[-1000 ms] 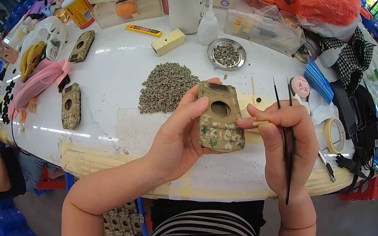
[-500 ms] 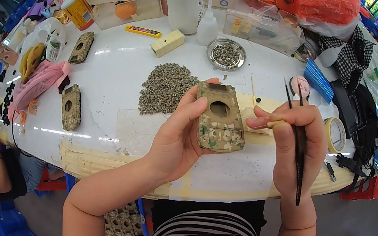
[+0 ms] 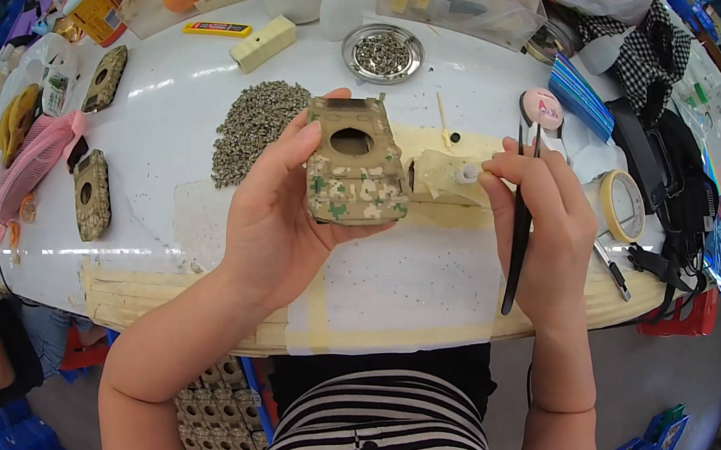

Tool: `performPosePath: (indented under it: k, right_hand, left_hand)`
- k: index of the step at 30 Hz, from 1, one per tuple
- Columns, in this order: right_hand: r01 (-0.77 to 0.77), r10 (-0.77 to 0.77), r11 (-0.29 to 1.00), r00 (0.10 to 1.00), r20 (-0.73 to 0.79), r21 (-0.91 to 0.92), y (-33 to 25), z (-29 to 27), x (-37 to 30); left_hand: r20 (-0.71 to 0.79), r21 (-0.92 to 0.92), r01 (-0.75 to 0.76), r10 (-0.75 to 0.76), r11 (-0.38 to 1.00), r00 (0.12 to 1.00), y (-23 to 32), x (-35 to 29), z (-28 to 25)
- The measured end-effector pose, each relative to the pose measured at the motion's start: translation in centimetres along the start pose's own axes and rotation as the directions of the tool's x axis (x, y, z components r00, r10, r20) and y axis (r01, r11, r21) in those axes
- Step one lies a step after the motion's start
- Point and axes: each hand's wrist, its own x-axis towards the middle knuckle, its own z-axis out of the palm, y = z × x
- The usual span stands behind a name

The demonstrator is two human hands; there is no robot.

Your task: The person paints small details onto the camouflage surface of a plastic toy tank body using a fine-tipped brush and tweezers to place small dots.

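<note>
I see the white table (image 3: 206,116) bearing a grey pile of small parts (image 3: 253,124) left of the camouflage shell (image 3: 352,166). My left hand (image 3: 276,210) holds this shell raised above the table, fingers curled round its left edge, thumb beneath. Right of the shell, my right hand (image 3: 542,209) has black tweezers (image 3: 520,224) tucked against the palm, fingertips pinching a small pale piece (image 3: 466,174). I judge a steady shell and slow approach best.

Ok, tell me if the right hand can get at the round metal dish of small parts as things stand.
Probably yes. The metal dish sits open on the table beyond the camouflage shell, nothing covering it; but the right hand already holds black tweezers.
</note>
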Motion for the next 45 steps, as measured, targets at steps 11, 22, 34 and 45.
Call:
performPosePath:
  k: [11,22,34,45]
  right_hand:
    - [-0.312,0.247,0.854,0.947,0.204,0.416,-2.2,-5.0,-4.6]
    - [-0.048,-0.049,0.934,0.964,0.261,0.355,-1.9,-3.3,-8.1]
    - [0.075,-0.141,0.939,0.974,0.176,0.337,-1.3,-2.8,-8.8]
    - [0.125,-0.189,0.94,0.966,0.178,0.318,-1.3,-2.7,-8.8]
  left_hand:
    - [0.094,-0.01,0.03,-0.029,0.999,0.995,0.2,-0.2,-0.7]
    - [0.111,-0.104,0.027,-0.016,0.994,0.994,0.3,-0.3,-0.7]
    - [0.135,-0.111,0.035,-0.02,0.993,0.991,0.2,-0.3,-0.9]
    - [0.137,-0.126,0.032,-0.015,0.992,0.99,0.2,-0.2,-0.9]
